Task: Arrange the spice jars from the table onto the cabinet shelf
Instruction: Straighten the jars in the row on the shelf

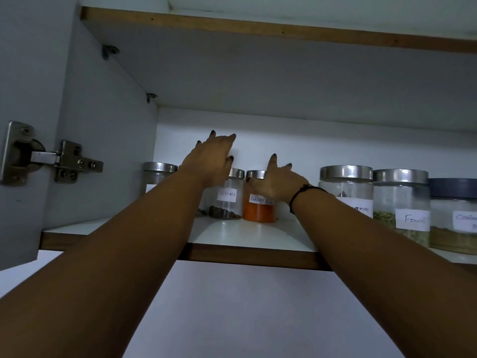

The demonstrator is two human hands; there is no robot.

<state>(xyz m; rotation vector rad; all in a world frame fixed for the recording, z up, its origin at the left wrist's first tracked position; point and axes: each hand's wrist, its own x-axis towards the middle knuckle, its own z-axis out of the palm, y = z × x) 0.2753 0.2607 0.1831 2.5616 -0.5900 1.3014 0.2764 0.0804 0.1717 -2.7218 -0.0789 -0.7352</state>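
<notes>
Six jars stand in a row on the shelf [232, 235]. At the left are a jar [158, 177] close to the side wall, the cloves jar [227, 198] and the chilli jar [259, 208]. These stand far back, with bare shelf before them up to the front edge. A gap separates the chilli jar from the cinnamon jar [346, 187]. The fennel jar [400, 202] and a dark-lidded jar [454, 215] stand nearer the edge.

The left hand [211, 157] is above the cloves jar, fingers straight and spread, holding nothing. The right hand [280, 183] is at the chilli jar's lid, fingers stretched; I cannot tell if it touches.
</notes>
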